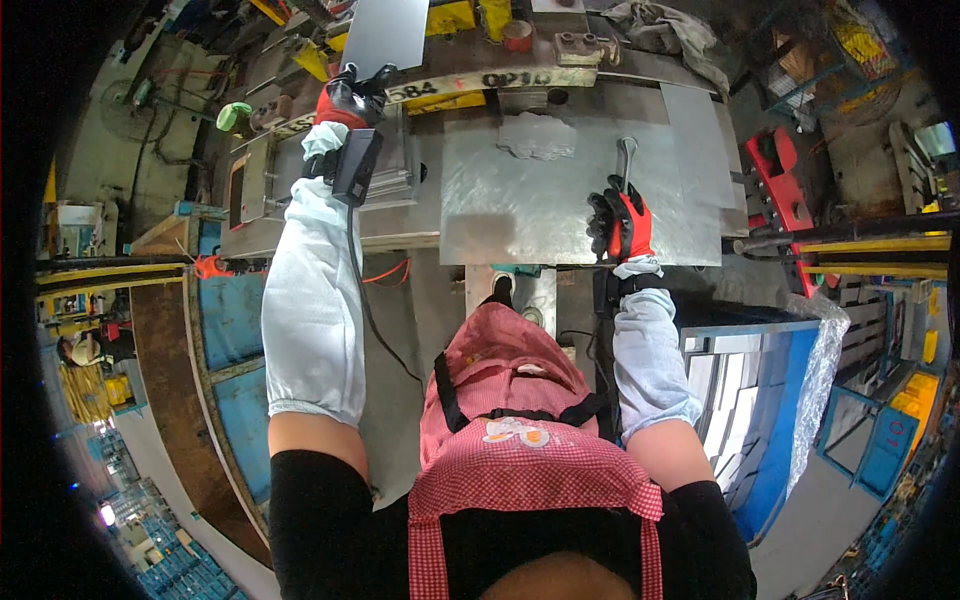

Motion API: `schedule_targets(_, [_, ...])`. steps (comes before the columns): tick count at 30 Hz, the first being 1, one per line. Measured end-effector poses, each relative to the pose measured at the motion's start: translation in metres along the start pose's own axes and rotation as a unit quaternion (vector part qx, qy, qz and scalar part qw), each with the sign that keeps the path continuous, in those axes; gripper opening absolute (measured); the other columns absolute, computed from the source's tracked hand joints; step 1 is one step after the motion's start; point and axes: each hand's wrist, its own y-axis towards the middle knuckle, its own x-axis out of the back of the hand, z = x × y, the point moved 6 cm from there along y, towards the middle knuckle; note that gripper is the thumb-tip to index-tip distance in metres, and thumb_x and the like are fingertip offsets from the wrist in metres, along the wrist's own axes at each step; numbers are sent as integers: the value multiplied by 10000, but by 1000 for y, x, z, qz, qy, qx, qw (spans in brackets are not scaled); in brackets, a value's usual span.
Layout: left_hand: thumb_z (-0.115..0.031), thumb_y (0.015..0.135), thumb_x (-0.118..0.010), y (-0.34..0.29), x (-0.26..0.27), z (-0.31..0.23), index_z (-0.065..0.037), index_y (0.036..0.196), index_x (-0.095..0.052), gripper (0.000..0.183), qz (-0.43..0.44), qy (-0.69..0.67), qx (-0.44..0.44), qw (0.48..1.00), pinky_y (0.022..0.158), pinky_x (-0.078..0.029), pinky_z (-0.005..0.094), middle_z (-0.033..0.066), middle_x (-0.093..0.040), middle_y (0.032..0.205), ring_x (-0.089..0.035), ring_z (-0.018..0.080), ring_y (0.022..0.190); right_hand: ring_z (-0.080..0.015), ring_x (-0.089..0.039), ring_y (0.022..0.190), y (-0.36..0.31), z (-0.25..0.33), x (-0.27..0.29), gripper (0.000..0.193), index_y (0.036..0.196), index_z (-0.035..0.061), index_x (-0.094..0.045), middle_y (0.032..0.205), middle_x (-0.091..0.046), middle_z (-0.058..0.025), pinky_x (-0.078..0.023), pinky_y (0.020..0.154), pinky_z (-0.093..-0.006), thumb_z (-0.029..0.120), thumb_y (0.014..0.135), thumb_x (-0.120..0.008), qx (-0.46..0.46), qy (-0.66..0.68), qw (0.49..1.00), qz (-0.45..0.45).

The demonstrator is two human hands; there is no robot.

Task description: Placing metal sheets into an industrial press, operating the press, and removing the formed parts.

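Note:
My left hand (352, 98), in a red and black glove, is at the near left corner of a flat grey metal sheet (388, 32). Its fingers close on the sheet's near edge; part of the grip is hidden. My right hand (625, 222), gloved alike, is wrapped round a slim metal tool (628, 160) with a rounded, wider far end; its exact kind is unclear. That tool points away from me over a wide, shiny metal plate (500, 215). A small stack of irregular-edged thin metal pieces (537, 136) lies on the plate's far part.
Stacked metal sheets (392, 175) lie beside my left forearm. Beyond them runs a steel die bar (500, 84) with yellow blocks. A red stand (780, 185) is at the right. Below it, a blue bin (785, 420) holds metal pieces. A blue-panelled cart (232, 320) stands left.

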Motion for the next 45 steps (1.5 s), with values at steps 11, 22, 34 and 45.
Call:
schedule_targets(11, [-258, 879, -483, -1, 1, 19, -25, 1156, -465, 362, 41, 4, -9, 999, 801, -493, 500, 161, -541, 1107, -543, 340, 977, -181, -487, 416, -12, 7, -6, 477, 1240, 85, -398, 757, -585, -137, -395, 341, -316, 189, 806, -567, 21, 2, 999, -32])
schedule_targets(22, [-190, 868, -467, 3, 14, -6, -6, 1112, -497, 307, 75, 569, -349, 741, 774, -482, 391, 140, -595, 996, -578, 286, 899, -169, -487, 432, -1, 0, 1, 342, 1142, 87, -482, 718, -580, -103, -391, 349, -307, 209, 830, -551, 33, 32, 999, -25])
schedule_targets(34, [-137, 746, -593, -24, -3, -21, -13, 1099, -526, 380, 142, 714, -337, 598, 769, -471, 312, 116, -630, 946, -605, 220, 883, -201, -515, 471, -10, 1, -6, 435, 1197, 87, -406, 790, -579, -139, -433, 377, -340, 200, 810, -568, 2, 1, 1000, 24])
schedule_targets(45, [-158, 790, -567, -32, -43, -23, -3, 1067, -556, 317, 135, 679, -305, 654, 761, -482, 324, 140, -623, 957, -606, 242, 873, -229, -537, 486, 4, 4, -5, 429, 1195, 86, -417, 804, -592, -145, -434, 375, -341, 216, 814, -564, 12, 6, 1000, 27])
